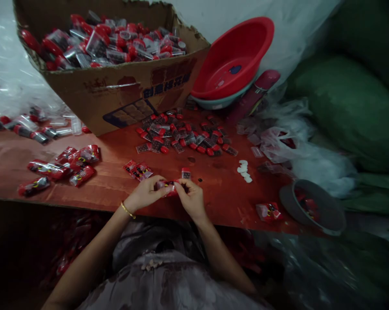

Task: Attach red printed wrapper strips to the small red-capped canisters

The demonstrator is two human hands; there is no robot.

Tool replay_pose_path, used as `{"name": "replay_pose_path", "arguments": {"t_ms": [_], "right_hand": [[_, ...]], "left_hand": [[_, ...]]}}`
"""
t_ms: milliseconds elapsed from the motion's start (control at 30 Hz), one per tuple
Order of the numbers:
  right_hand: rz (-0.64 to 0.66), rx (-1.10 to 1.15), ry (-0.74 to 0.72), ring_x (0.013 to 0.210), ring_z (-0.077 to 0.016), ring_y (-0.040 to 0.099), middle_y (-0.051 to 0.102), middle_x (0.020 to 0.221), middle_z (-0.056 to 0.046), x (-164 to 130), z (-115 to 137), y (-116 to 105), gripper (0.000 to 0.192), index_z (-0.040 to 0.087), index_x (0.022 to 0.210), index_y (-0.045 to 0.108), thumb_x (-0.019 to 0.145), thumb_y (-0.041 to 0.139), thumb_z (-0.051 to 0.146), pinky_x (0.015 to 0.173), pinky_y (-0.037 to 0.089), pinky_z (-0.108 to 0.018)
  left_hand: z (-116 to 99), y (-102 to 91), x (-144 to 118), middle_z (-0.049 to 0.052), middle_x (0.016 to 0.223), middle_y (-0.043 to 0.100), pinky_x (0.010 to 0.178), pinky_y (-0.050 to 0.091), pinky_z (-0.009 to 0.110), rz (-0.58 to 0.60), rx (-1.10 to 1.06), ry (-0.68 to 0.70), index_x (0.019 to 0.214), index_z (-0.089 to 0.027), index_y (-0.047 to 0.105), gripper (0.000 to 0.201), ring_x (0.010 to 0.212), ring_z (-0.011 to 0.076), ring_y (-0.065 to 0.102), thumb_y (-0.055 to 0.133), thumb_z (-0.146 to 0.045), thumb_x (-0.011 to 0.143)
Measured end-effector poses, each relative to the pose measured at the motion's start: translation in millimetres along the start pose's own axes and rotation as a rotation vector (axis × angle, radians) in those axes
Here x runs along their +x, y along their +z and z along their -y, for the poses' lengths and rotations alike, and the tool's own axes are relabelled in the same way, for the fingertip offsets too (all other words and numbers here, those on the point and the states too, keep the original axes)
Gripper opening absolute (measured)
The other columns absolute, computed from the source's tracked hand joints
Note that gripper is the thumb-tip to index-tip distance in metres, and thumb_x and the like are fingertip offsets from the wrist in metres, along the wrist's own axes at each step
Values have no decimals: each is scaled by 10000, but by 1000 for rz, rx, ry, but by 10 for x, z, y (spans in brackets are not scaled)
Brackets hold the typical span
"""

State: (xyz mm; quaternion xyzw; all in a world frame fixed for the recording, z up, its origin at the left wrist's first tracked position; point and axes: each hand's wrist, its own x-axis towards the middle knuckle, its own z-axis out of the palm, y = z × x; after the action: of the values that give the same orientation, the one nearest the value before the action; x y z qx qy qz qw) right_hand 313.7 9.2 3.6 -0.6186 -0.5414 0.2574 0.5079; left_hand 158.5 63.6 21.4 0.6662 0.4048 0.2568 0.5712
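My left hand (144, 192) and my right hand (190, 197) meet at the near edge of the red table (116, 189). Both pinch one small red packet (167, 187) held between them. A gold bangle sits on my left wrist. Just beyond my fingers lie a pair of filled red packets (138, 169) and one small red-capped piece (185, 173). Farther back, a heap of small red-capped clear pieces (184, 135) is spread on the table.
A cardboard box (123, 92) full of red-capped pieces stands at the back left. Finished packets (63, 165) lie at left. A red basin (234, 58) leans at back right. White discs (244, 170), a grey bowl (312, 206), plastic bags and green sacks are at right.
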Motion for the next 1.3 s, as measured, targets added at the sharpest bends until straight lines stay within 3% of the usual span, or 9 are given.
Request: {"name": "replay_pose_path", "arguments": {"t_ms": [100, 233, 367, 533, 667, 900, 1000, 1133, 1300], "right_hand": [[-171, 131, 141, 545, -117, 513, 557, 624, 16, -101, -38, 190, 166, 193, 741, 568, 795, 540, 347, 533, 450, -240], [-82, 213, 199, 504, -114, 519, 553, 630, 19, -181, -21, 291, 176, 200, 780, 540, 829, 491, 363, 491, 462, -238], [51, -92, -87, 780, -172, 607, 655, 855, -50, 66, -54, -72, 184, 206, 948, 584, 857, 427, 242, 716, 500, -308], [571, -638, -470, 1214, -265, 405, 483, 1343, -96, 705, -152, -635, 570, 198, 1241, 521, 693, 459, 52, 957, 361, -448], [846, -776, -542, 1171, -269, 426, 537, 1279, -94, 935, -224, -720, 412, 204, 1153, 592, 757, 512, 126, 962, 308, -441], [670, -755, -406, 932, -240, 504, 621, 990, -97, 734, -456, -769, 237, 186, 979, 600, 837, 545, 367, 851, 358, -392], [481, -623, -246, 832, -209, 544, 613, 868, -63, 501, -505, -756, 174, 189, 898, 565, 815, 561, 342, 772, 413, -347], [148, -194, 57, 541, -128, 550, 543, 667, 35, 115, -316, -612, 226, 211, 955, 497, 825, 526, 394, 540, 444, -253], [48, 166, 153, 457, -88, 549, 534, 599, 69, -195, 43, -348, 199, 211, 897, 488, 816, 548, 382, 493, 461, -217]], "left_hand": [[96, 150, -83, 34, 827, 662, 668, 465, 251, -204, -359, -68, 899, -148, 623, 393, 708, 141, 586, 735, -384, 606], [168, 305, -133, -6, 687, 635, 637, 464, 234, -469, -503, -125, 749, -130, 647, 314, 619, 105, 551, 725, -405, 620], [135, 206, -119, -30, 634, 624, 578, 489, 237, -540, -594, -201, 724, -126, 659, 382, 561, 90, 541, 794, -410, 507], [40, 48, -81, -12, 635, 647, 530, 516, 239, -467, -706, -286, 713, -117, 651, 470, 542, 102, 578, 844, -416, 405], [24, 46, -67, -9, 577, 644, 494, 511, 223, -343, -777, -339, 671, -119, 635, 462, 485, 99, 577, 853, -420, 396], [51, 28, -74, 13, 593, 668, 516, 512, 221, -238, -867, -442, 652, -131, 613, 348, 469, 100, 589, 840, -345, 498], [32, 40, -74, 18, 603, 675, 532, 518, 220, -224, -904, -457, 668, -132, 613, 309, 482, 100, 596, 825, -321, 544], [8, 81, -70, 19, 596, 678, 526, 522, 219, -244, -923, -461, 664, -130, 611, 319, 490, 108, 610, 831, -319, 531], [3, 148, -63, 23, 586, 677, 516, 517, 211, -282, -911, -429, 660, -124, 618, 393, 494, 113, 617, 849, -372, 460]]}}
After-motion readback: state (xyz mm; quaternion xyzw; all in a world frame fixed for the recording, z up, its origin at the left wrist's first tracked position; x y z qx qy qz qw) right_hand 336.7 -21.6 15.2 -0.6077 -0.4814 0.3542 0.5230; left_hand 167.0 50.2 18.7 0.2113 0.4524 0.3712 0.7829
